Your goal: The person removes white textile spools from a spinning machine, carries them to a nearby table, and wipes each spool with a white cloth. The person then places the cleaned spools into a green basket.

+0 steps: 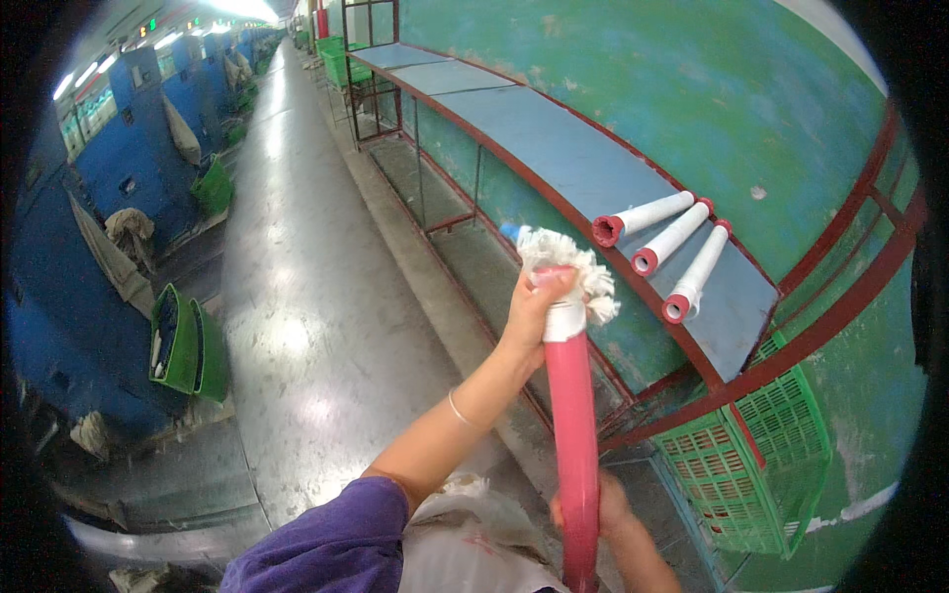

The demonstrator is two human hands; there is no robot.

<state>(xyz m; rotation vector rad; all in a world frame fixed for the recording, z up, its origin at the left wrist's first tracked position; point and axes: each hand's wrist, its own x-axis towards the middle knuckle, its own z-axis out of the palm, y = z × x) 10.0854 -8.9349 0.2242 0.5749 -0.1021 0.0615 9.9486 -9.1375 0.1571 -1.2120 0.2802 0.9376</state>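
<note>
A long pink pole (pixel 573 425) slants up in front of me, with a bunch of white fibrous strips (pixel 598 282) around its top end. A white band (pixel 565 321) is wrapped just below the bunch. My left hand (pixel 539 306) is closed around this upper end, with its thumb over the front. Lower down, my right hand (pixel 605 509) grips the pole from behind; most of its fingers are hidden. A small blue tip (pixel 510 230) shows beside the bunch, and I cannot make out what it is.
Three white-wound bobbins with red ends, such as the middle bobbin (pixel 672 237), lie on a long blue shelf (pixel 554 138) with a red frame. Below its near end stands a green crate (pixel 707 474). Blue machines (pixel 129 208) and a green bin (pixel 178 341) line the left of the shiny aisle (pixel 297 326).
</note>
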